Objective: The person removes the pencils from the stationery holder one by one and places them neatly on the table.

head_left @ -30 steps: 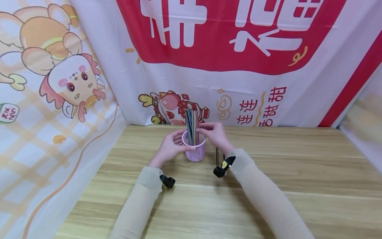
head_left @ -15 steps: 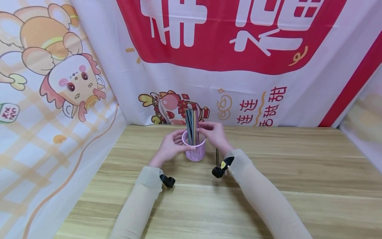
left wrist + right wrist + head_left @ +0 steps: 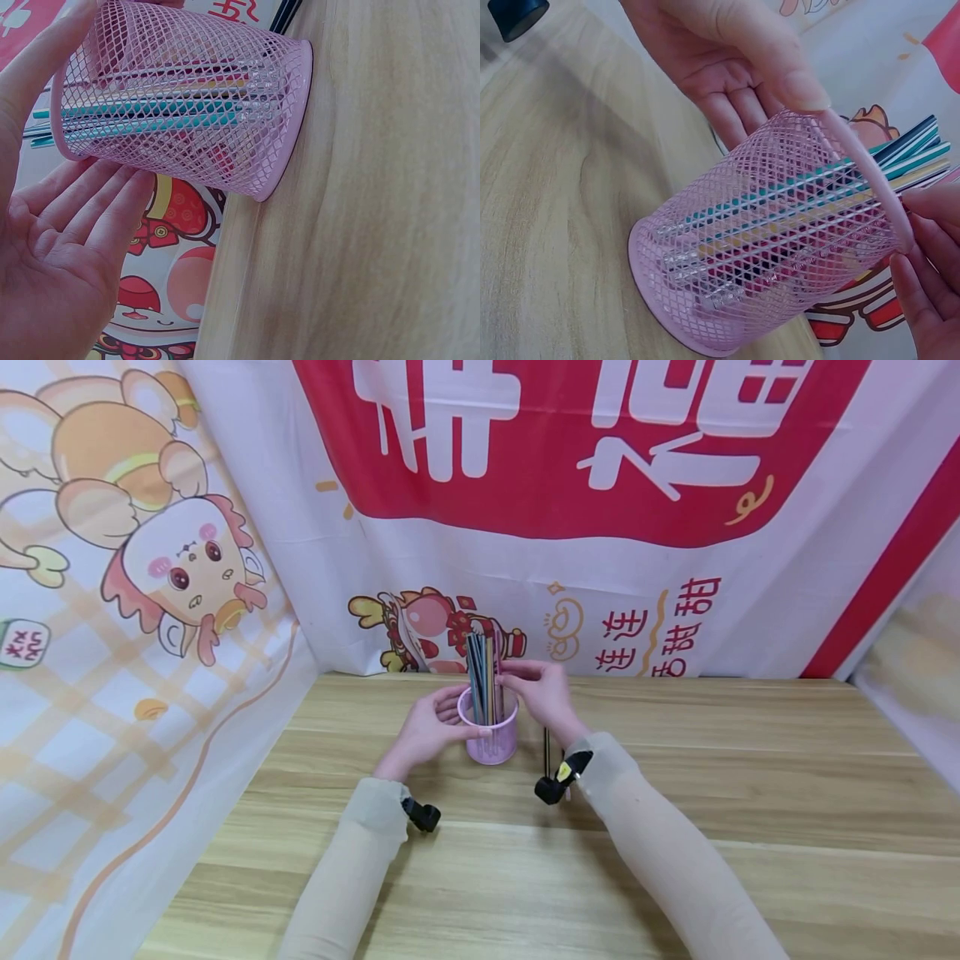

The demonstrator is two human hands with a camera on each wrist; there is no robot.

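A pink mesh pen cup (image 3: 491, 748) stands upright on the table, holding several slim striped pens (image 3: 478, 670) in teal, yellow, black and pink, with clear ends at the bottom. My left hand (image 3: 426, 732) holds the cup by its upper left side, thumb at the front of the rim and fingers behind; the left wrist view shows the mesh cup (image 3: 187, 97) between them. At the rim's right side, my right hand (image 3: 544, 692) pinches a pink pen (image 3: 498, 653) that stands in the cup. Its fingertips partly hide that pen.
Dark slim pens (image 3: 547, 753) lie on the wooden table (image 3: 480, 877) beside my right wrist, partly covered by the wrist camera (image 3: 551, 789). A printed cloth (image 3: 450, 552) hangs behind the table's back edge, close to the cup.
My right hand has shifted slightly up and right, and the pink pen at its fingertips leans a little differently. The left hand and cup have stayed nearly still.
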